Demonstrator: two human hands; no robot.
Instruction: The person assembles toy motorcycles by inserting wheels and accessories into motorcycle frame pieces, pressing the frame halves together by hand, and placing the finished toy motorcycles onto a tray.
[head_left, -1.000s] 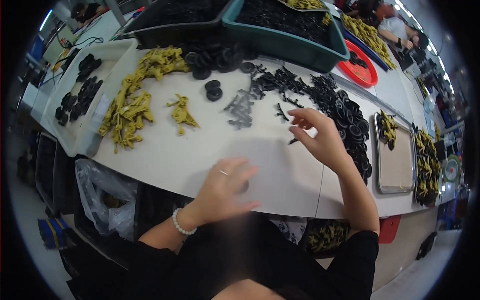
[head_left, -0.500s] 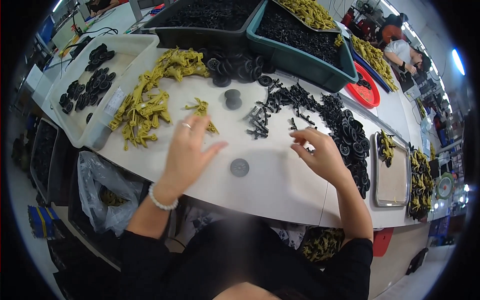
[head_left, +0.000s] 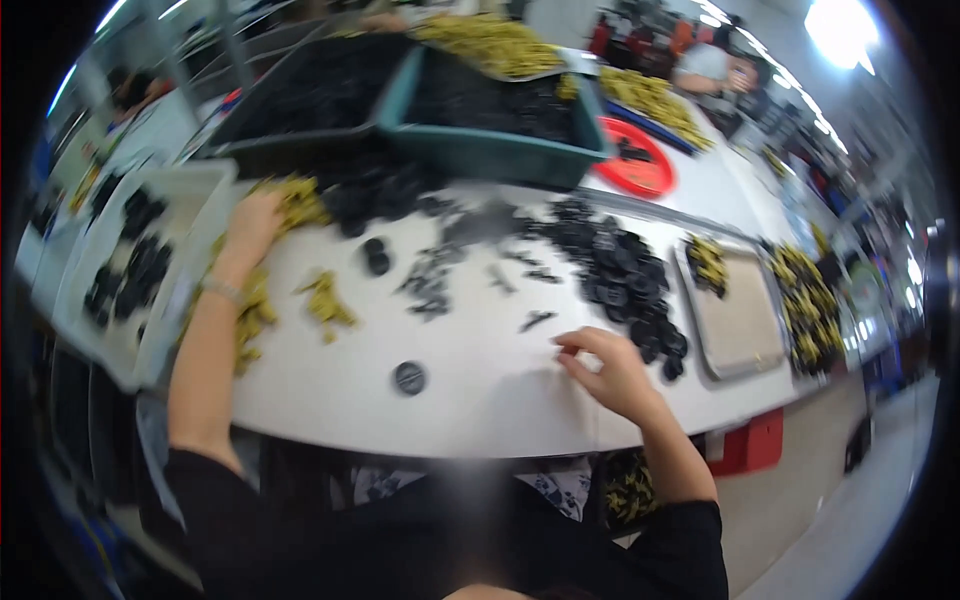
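Note:
My left hand (head_left: 258, 222) is at the far left, over the pile of yellow plastic parts (head_left: 300, 203); its fingers are blurred and partly hidden among them. Above the front right of the table, my right hand (head_left: 608, 372) has thumb and forefinger drawn together in a pinch. A dark spot shows between those fingertips, too small to name. Just beyond them lies a small black plastic piece (head_left: 537, 320). One yellow part (head_left: 326, 302) lies apart from its pile. A black toy wheel (head_left: 409, 377) lies flat near the front edge, and two more wheels (head_left: 376, 256) sit together farther back.
Black wheels (head_left: 625, 275) are heaped on the right, beside a metal tray (head_left: 745, 310). A white bin (head_left: 205, 260) stands left; a dark bin (head_left: 300, 150) and a green bin (head_left: 490, 142) stand behind. A red dish (head_left: 650, 178) lies back right. Another person (head_left: 703, 70) sits beyond.
My left hand has moved left and away from me, from beside the lone yellow part to the yellow pile. My right hand stays near the small black pieces. The whole view has shifted.

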